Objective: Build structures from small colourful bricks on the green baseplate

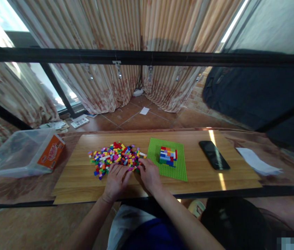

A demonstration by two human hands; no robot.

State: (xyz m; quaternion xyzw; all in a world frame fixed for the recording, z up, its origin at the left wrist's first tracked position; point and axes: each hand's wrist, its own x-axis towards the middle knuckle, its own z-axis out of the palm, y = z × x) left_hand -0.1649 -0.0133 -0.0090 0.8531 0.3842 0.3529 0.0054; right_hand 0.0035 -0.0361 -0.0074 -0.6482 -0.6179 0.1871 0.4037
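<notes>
A heap of small multicoloured building bricks (107, 154) lies spread on the wooden board. My left hand (115, 178) rests at the heap's near edge, fingers stretched over the bricks and thumb apart. At the heap's right near corner is my right hand (150, 173), its fingers curled in close together; whatever may be between the fingertips is too small to make out. Right of that hand lies a green studded baseplate (180, 170). On it stands a block of stacked bricks (168, 156) in red, white, yellow, blue and other colours.
A black phone (213, 155) lies on the board (84, 189), right of the baseplate. White paper (258, 161) overlaps the board's right end. To the left stands a clear plastic box (19, 149) with an orange label. A dark metal bar (147, 57) crosses before the curtains.
</notes>
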